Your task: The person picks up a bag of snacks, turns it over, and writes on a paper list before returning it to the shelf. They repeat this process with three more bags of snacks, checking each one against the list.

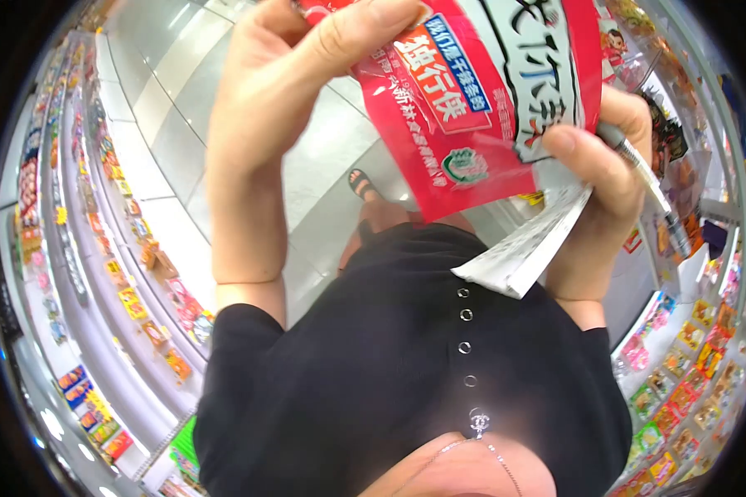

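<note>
A red and white snack packet (pixel 489 124) with Chinese print is held up, tilted, at the top centre. My left hand (pixel 331 50) pinches its upper left edge, with the thumb over the front. My right hand (pixel 601 149) grips its right side, thumb on the front. A pen (pixel 655 190) with a dark tip and pale barrel sticks out of that same hand, pointing down to the right. Folded white printed paper (pixel 530 240) hangs below the packet, also from my right hand.
Shelves of small colourful packets (pixel 133 302) curve along the left, and more packets (pixel 680 373) are displayed at the right. Pale floor tiles (pixel 174 74) lie ahead. A sandalled foot (pixel 360 184) shows beyond my black clothing (pixel 389 356).
</note>
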A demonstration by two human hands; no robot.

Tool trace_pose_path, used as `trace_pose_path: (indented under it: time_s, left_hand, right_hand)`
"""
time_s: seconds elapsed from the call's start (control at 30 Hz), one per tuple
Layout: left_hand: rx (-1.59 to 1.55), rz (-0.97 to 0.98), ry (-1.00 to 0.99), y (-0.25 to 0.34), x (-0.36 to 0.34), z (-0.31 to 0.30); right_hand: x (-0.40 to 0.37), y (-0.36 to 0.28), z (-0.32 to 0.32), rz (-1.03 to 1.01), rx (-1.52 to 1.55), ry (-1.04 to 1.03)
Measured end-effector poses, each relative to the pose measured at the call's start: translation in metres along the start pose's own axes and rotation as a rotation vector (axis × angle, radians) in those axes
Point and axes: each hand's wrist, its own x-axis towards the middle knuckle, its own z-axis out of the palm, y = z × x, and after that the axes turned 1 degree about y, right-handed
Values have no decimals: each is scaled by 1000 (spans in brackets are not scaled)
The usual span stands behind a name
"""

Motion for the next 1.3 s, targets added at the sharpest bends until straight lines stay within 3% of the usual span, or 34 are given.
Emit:
trace_pose_path:
  time_s: [0.03,0.07,0.13,0.2,0.27,0.33,0.37,0.47,0.5,0.6,0.63,0.73,0.87,1.03,1.2,1.23,1.3]
  left_hand:
    - [58,1,-149,3,0,8]
    - [-31,-32,-170,-7,0,0]
    - [-337,-205,46,-23,-1,11]
    - [-814,-464,-207,-54,-3,-6]
    - [-1419,-745,-300,-73,-12,8]
    - [-1677,-890,-404,-92,-19,17]
    - [-1814,-961,-449,-98,-23,22]
    - [-1917,-1111,-463,-102,-31,30]
    - [-1897,-1056,-531,-110,-36,30]
    - [-1376,-1026,-482,-99,-39,17]
    - [-1225,-931,-470,-93,-35,16]
    - [-570,-647,-94,-96,-39,5]
    - [-751,-518,-110,-66,-23,-16]
    - [-180,-423,26,-62,-20,-13]
    - [-155,-363,60,-66,-19,-8]
    - [-165,-329,79,-65,-19,-4]
    - [-164,-265,108,-60,-17,4]
  right_hand:
    - [2,-6,5,20,37,52]
    - [4,-13,11,39,75,104]
    - [67,5,-42,6,230,-905]
    - [71,16,-42,204,67,-815]
    - [71,35,-22,239,-93,-682]
    - [69,76,-22,256,-80,-677]
    - [64,88,-18,369,45,-649]
    - [55,96,-18,365,135,-644]
    - [51,97,-18,376,156,-618]
    - [54,79,-21,448,45,-553]
    - [54,77,-24,449,38,-520]
    - [56,79,-37,457,54,-449]
    - [50,74,-36,464,122,-338]
    - [53,93,-36,479,187,-286]
    - [44,88,-30,491,249,-213]
    - [42,106,-36,416,293,-258]
    - [26,126,-32,360,337,-152]
